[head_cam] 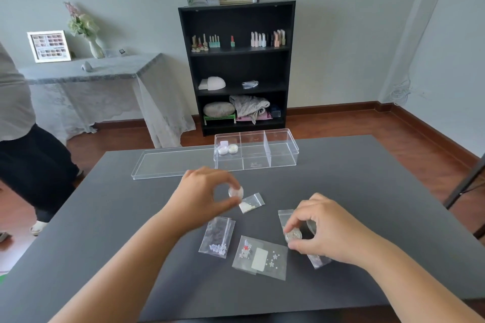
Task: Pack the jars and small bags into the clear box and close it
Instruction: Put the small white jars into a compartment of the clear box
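Three compartments in clear box [270, 151] at far worktop [105, 217] edge, two jars [227, 149] in left one; lid [168, 162] flat beside. Left hand [203, 195] fingers pinching small jar [235, 191]; right hand [324, 231] fingers gripping silver jar [293, 235]. Small bags [259, 257] lying between.

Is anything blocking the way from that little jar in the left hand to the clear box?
Nothing visible. The left hand holds the small jar above bare table, and the clear box beyond it stands open, its lid lying off to the left.
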{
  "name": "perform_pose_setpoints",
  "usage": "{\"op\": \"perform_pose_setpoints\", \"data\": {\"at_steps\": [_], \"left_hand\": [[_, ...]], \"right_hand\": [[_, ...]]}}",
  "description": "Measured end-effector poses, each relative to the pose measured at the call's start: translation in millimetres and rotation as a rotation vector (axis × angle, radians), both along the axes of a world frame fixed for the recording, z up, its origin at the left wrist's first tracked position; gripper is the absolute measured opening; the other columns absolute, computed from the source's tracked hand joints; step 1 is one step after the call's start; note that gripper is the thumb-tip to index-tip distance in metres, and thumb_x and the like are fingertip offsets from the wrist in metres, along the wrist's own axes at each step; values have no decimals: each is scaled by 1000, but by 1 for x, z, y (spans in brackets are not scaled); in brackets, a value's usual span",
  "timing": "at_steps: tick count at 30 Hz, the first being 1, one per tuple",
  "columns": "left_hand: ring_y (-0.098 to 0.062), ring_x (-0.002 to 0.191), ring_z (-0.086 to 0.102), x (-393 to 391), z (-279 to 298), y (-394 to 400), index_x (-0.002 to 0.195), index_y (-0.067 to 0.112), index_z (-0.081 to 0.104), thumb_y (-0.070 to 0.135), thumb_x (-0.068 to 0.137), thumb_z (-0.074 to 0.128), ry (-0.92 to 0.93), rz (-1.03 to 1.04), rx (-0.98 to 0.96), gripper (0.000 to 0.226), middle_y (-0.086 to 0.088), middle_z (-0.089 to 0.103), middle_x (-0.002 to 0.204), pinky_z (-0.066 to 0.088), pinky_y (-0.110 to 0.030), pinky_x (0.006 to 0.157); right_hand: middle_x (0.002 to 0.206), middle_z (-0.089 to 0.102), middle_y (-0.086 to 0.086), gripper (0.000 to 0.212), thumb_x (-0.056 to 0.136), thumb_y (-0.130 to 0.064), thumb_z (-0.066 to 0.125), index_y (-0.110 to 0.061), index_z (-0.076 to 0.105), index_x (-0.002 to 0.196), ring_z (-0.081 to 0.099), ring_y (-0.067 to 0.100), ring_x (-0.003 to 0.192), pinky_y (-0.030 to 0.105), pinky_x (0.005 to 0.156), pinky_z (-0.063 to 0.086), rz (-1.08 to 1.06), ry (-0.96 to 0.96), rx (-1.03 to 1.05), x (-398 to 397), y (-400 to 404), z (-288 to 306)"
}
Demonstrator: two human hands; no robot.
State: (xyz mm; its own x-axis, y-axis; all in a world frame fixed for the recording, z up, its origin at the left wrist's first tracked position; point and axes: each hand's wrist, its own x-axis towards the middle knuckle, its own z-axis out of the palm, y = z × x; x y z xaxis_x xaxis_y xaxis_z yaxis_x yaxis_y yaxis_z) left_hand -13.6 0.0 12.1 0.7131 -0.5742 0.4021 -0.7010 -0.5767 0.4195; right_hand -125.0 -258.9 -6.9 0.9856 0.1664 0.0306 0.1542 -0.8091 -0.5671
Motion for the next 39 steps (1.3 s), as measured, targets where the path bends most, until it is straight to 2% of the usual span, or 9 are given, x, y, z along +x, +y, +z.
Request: {"op": "perform_pose_setpoints", "data": {"at_steps": [2, 5, 8, 14, 18, 23, 32, 35, 39], "left_hand": [[-2, 94, 60, 20, 12, -4, 86, 36, 66, 48, 78, 71, -24, 50, -48, 15, 25, 66, 91, 46, -44, 91], [-8, 96, 60, 55, 24, -15, 89, 38, 65, 52, 79, 67, -71, 186, 1, 18, 18, 67, 98, 34, -36, 89], [-8, 90, 56, 90, 26, -26, 88, 39, 63, 55, 79, 64, -62, 287, 85, 19, 22, 61, 87, 25, -34, 82], [-17, 88, 57, 134, 20, -45, 74, 34, 58, 63, 76, 59, 4, 394, 543, 28, 13, 64, 78, 28, -43, 89], [-19, 82, 56, 149, 27, -58, 69, 28, 63, 60, 73, 67, 81, 390, 762, 32, 9, 62, 65, 28, -49, 92], [-19, 82, 56, 156, 28, -68, 84, 28, 68, 52, 74, 68, 10, 343, 914, 26, 6, 64, 78, 24, -43, 80], [-21, 87, 55, 158, 23, -66, 89, 25, 69, 41, 76, 70, -48, 353, 905, 21, 3, 64, 85, 33, -40, 84], [-21, 91, 58, 156, 21, -60, 84, 28, 69, 35, 76, 69, 12, 335, 768, 11, 4, 66, 91, 43, -39, 85], [-16, 91, 57, 146, 18, -44, 78, 35, 65, 47, 76, 69, 100, 334, 490, 12, 9, 63, 97, 49, -39, 82]], "right_hand": [[87, 63, -27, 17, 66, -48, 73, -47, 69, 82, 47, 0, 95, 28, 81, 47, 5, -28, 33, 4, 1, 4], [85, 65, -24, 10, 68, -44, 74, -45, 68, 77, 49, 0, 94, 24, 79, 47, 13, -90, 68, 10, 7, 9], [85, 66, -21, 10, 70, -42, 76, -40, 71, 78, 50, 2, 94, 23, 79, 45, -23, -141, 138, 14, 16, 11], [89, 67, -22, 10, 75, -41, 78, -37, 73, 83, 49, -2, 99, 5, 74, 33, -90, -169, 225, 15, 25, 10], [93, 68, -22, 11, 76, -43, 76, -36, 73, 84, 50, -2, 102, 13, 79, 37, -117, -149, 262, 14, 23, 9], [92, 68, -23, 10, 75, -43, 76, -37, 73, 82, 51, -2, 100, 18, 82, 40, -126, -145, 274, 15, 21, 4], [91, 67, -22, 11, 75, -42, 77, -35, 74, 83, 51, -1, 100, 22, 82, 42, -97, -164, 284, 25, 22, 1], [91, 67, -21, 13, 75, -42, 78, -34, 74, 85, 51, 1, 97, 23, 81, 43, -67, -194, 290, 32, 26, 4], [88, 69, -16, 11, 75, -36, 80, -32, 75, 84, 52, 3, 93, 19, 77, 40, -27, -246, 342, 47, 35, 13]]}}
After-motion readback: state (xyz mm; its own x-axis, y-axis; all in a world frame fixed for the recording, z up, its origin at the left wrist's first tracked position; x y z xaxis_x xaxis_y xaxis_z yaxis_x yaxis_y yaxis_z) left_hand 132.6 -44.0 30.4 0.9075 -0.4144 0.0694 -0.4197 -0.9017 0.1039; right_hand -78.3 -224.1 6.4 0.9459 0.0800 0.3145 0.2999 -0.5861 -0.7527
